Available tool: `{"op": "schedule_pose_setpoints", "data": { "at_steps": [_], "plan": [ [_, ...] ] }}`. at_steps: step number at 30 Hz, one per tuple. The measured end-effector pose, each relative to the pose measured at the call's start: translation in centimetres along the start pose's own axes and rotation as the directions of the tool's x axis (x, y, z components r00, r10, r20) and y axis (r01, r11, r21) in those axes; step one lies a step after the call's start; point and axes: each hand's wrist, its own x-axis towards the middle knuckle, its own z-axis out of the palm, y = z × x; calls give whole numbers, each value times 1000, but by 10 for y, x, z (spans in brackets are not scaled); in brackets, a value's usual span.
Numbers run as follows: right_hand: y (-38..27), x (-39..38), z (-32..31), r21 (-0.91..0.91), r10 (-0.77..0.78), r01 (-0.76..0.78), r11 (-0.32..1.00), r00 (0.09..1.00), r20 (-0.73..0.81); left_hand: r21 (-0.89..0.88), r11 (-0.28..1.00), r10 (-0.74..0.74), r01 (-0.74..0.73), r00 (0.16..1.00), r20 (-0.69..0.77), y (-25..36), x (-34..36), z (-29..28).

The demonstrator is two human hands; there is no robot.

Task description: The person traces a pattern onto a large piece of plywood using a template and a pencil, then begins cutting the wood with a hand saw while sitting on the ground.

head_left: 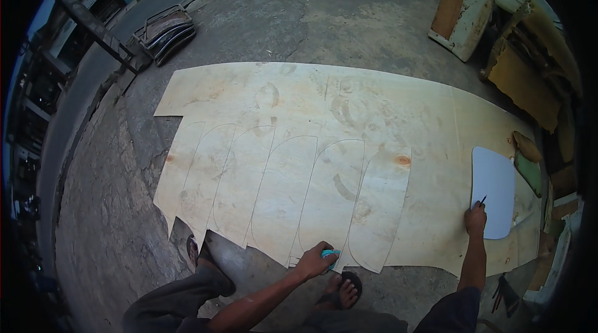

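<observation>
A large pale plywood sheet (430,208) lies flat on the ground, with several long, round-topped outlines drawn side by side across its left and middle. Near the front edge of the sheet, my left hand (314,261) is closed around a small teal thing (331,259) that looks like a tape measure; my fingers partly cover it. On the right, a white rounded-corner panel (495,190) rests on the plywood. My right hand (475,219) is at the panel's left edge, gripping a thin dark pencil (483,199) whose upper end points over the white surface.
My sandalled feet (349,289) stand at the sheet's jagged front edge. Brown and green scraps (528,158) touch its right end. Worn boards and panels (523,77) lean at the right. Stacked metal-framed chair parts (165,34) lie at the far left, beside a road.
</observation>
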Motion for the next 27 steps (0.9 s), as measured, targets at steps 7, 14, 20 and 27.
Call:
{"op": "schedule_pose_setpoints", "data": {
  "at_steps": [7, 14, 20, 27],
  "plan": [
    [-67, 48, -59, -166, -163, 122, 979, 952, -259, -82, 993, -83, 81, 996, -15, -16, -13, -4],
    [-323, -13, -260, 8, -535, 565, 825, 786, -310, -82, 992, -105, 99, 992, -64, -23, -13, -27],
    [-476, -161, -326, 29, -901, 956, 293, 286, -327, -918, 379, -113, 118, 990, 81, -10, -20, -55],
    [-469, -251, -280, 422, -926, 905, 54, 204, -318, -953, 217, -122, -211, 963, -240, -46, 2, -142]
  ]
}}
